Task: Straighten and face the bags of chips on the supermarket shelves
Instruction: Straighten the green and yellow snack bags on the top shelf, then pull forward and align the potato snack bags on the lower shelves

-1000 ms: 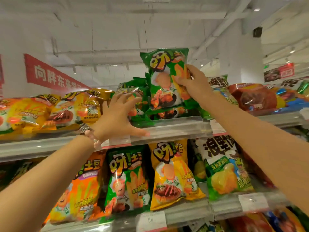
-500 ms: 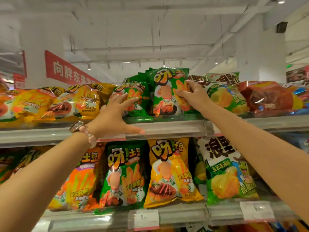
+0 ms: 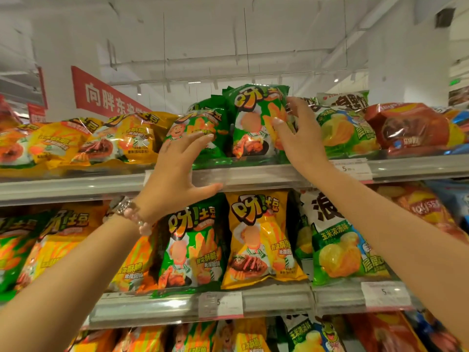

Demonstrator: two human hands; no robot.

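Observation:
A green chip bag (image 3: 253, 123) stands upright and faces front on the top shelf (image 3: 253, 177). My right hand (image 3: 299, 141) is at its right edge, thumb on the bag's front and fingers spread and fairly straight. To its left, a second green bag (image 3: 203, 128) leans back. My left hand (image 3: 177, 174) reaches up to that bag with straight fingers touching its lower front, thumb stretched out over the shelf rail. A watch and bead bracelet sit on my left wrist.
Yellow bags (image 3: 106, 141) lie slumped on the top shelf to the left. Green corn-flavour bags (image 3: 342, 128) and a red-brown bag (image 3: 406, 128) lie to the right. The shelf below (image 3: 279, 298) holds upright green, yellow and orange bags behind price tags (image 3: 220, 304). A red banner (image 3: 106, 97) hangs behind.
The green bag came down from mid-air to stand on the top shelf, and my right hand's grip on it loosened. My left hand rose slightly onto the neighbouring green bag.

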